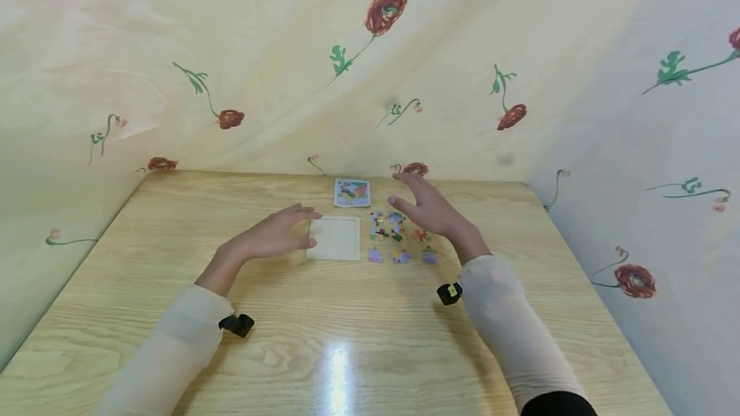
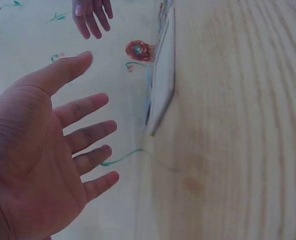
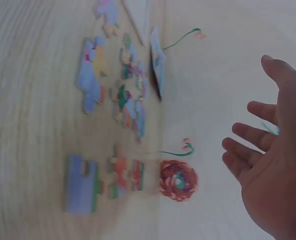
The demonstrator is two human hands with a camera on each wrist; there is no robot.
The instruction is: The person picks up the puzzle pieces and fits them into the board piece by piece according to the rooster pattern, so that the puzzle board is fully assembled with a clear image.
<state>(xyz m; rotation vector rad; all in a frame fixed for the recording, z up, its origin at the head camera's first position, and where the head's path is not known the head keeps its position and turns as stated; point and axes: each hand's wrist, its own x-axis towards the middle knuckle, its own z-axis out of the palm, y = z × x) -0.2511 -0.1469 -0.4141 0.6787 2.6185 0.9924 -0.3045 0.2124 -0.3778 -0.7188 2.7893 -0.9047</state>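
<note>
My left hand (image 1: pixel 274 234) hovers by the left edge of a pale square puzzle tray (image 1: pixel 334 238), its fingers spread and nothing held, as the left wrist view also shows. Over the loose jigsaw pieces (image 1: pixel 399 255), my right hand (image 1: pixel 430 209) is raised with fingers apart and holds nothing; it hides part of them in the head view. In the right wrist view several colourful pieces, among them a lilac one (image 3: pixel 80 187), lie flat below the hand (image 3: pixel 273 145). A small picture card (image 1: pixel 352 193) lies behind the tray.
The wooden table (image 1: pixel 277 352) runs back to a flowered cloth (image 1: pixel 289 82) hung behind it and at both sides. A black wrist camera (image 1: pixel 237 324) sits on the left sleeve, another camera (image 1: pixel 449 293) on the right. Light glares off the table's front.
</note>
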